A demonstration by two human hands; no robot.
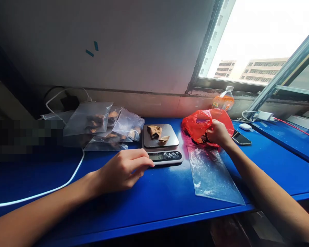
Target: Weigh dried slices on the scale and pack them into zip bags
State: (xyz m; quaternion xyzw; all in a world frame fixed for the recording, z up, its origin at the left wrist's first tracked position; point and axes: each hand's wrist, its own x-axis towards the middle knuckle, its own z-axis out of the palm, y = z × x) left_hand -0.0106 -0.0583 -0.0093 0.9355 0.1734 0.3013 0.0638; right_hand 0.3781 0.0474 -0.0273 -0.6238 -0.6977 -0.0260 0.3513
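A digital kitchen scale (173, 157) stands mid-table, its lit display reading what looks like 84. On its metal plate lie two brown, dried, bark-like pieces (154, 131). My left hand (126, 168) is at the scale's front left corner, fingers loosely bent and slightly apart, holding nothing; the fingertips reach the scale's edge. To the right, my right hand (218, 133) is curled at the mouth of a red plastic bag (195, 121). The bag hides its fingertips and whatever is in them. Dark brown pieces show inside the bag. A flat clear plastic bag (213, 173) lies in front.
Several clear bags of dried pieces (92, 118) are heaped left of the scale, near a white cable (78, 168). Behind the red bag stands an orange drink bottle (224, 98). A phone (241, 138), a white earbud case (245, 126) and a charger (264, 116) are right.
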